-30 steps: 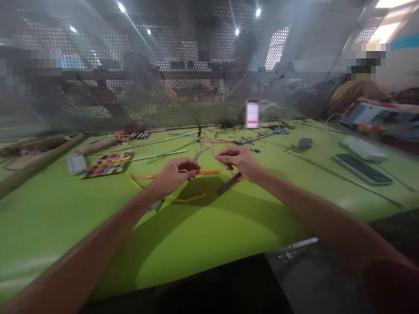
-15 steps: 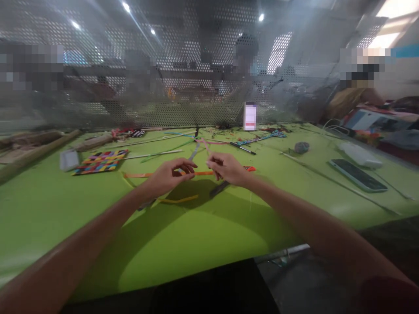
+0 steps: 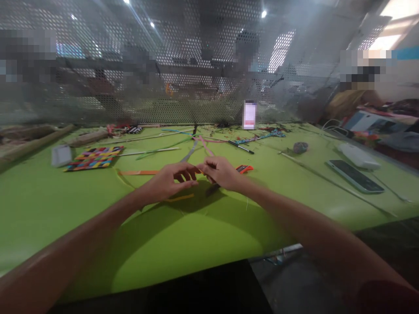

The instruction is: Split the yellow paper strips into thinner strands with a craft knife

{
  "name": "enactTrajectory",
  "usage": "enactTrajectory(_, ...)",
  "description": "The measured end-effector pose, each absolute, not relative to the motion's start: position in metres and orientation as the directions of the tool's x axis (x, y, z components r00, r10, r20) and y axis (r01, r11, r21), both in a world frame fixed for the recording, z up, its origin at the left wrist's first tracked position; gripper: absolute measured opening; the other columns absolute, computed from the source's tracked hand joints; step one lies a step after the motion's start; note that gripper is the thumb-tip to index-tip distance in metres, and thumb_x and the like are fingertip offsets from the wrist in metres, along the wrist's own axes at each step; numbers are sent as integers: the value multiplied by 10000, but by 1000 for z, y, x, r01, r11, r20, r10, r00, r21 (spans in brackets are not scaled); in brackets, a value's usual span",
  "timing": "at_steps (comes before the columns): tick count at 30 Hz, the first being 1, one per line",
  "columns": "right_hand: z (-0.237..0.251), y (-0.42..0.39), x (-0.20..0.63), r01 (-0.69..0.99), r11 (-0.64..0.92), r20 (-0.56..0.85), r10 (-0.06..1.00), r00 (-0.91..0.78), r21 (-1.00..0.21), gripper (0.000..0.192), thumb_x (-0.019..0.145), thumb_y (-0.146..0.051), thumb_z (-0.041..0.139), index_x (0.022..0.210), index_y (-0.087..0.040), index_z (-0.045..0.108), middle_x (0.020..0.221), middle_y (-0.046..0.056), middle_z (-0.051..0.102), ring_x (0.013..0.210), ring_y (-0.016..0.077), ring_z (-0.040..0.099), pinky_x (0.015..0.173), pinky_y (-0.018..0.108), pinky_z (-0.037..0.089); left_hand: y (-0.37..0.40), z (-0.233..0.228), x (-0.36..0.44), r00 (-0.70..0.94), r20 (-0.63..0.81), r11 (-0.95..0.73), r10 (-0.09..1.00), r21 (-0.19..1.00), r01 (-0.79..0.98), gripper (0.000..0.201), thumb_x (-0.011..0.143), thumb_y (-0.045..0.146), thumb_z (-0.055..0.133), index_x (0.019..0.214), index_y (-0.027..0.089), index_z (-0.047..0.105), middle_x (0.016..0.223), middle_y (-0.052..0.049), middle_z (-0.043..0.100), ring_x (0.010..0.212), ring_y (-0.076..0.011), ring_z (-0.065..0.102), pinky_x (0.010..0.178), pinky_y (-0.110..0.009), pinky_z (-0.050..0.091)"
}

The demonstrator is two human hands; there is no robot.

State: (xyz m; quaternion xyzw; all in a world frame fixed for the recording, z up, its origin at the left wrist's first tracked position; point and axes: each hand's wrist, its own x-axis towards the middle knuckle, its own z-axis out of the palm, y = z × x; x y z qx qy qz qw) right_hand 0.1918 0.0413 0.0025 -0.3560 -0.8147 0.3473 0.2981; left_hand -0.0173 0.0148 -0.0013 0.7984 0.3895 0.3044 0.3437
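My right hand is closed in a pinch, with a pink strip running down into its fingers. Bent and spread apart, the fingers of my left hand reach to the right fingertips. A grey strip passes down behind the left hand; whether it is touched is hidden. Both strips come from a joined bunch of strips farther back. Under the hands lies an orange strip, with a yellow strip nearer me. Just past the right hand is an orange cutter.
A colourful woven mat and a white box lie left. A pen, a yarn ball, a long thin stick and a phone lie right. A perforated screen stands behind the green table.
My hands have come together, the left fingertips now meeting the right ones. The right hand's grip looks tighter. The view has shifted slightly.
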Motion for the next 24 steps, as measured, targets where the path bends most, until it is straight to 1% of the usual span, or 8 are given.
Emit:
enactTrajectory(3,0,40,190,322,484,239,784,-573,-813,197,965,-260,488,824,-136,545,605,-30,506,506,63,465,514,174,333,15,-3,-16,495,245,-492,834,737,464,260,873,409,625,944,165,682,871,-59,706,760,-180,647,697,-301,537)
enactTrajectory(7,-1,40,188,306,508,283,782,-555,-805,114,929,-208,538,855,-129,574,680,-23,524,543,59,461,533,176,357,15,-2,-17,486,263,-513,833,695,504,282,893,412,589,784,170,683,735,-35,697,666,-163,620,630,-268,485)
enactTrajectory(10,-2,40,188,303,508,286,783,-552,-806,72,914,-181,558,871,-128,583,689,-23,535,554,62,468,549,184,362,14,1,-18,473,253,-495,844,707,505,287,894,424,587,814,169,689,741,-35,704,662,-162,622,629,-266,480)
enactTrajectory(14,-2,39,189,280,502,288,779,-556,-818,72,915,-183,565,880,-127,593,699,-18,552,560,64,482,559,189,371,15,1,-17,462,232,-479,856,694,538,290,879,439,599,904,169,701,817,-53,731,721,-186,645,669,-292,499)
enactTrajectory(17,-2,38,189,264,493,287,780,-556,-829,92,913,-198,580,900,-116,620,703,-7,571,570,65,484,560,190,374,16,0,-16,437,227,-460,870,692,557,306,866,445,609,923,159,699,846,-70,737,721,-195,649,677,-314,512)
enactTrajectory(21,-4,39,189,273,528,312,765,-563,-804,128,891,-230,626,870,-113,672,694,8,587,583,70,471,560,192,361,16,-1,-16,422,222,-426,879,762,487,340,837,465,639,952,152,703,845,-75,738,701,-191,656,667,-314,531)
enactTrajectory(24,-6,40,189,272,559,339,751,-567,-783,75,863,-179,646,859,-123,696,734,19,613,612,75,492,579,196,370,16,-1,-16,406,218,-391,887,824,411,347,831,467,648,967,153,707,783,-53,728,636,-164,644,638,-291,538)
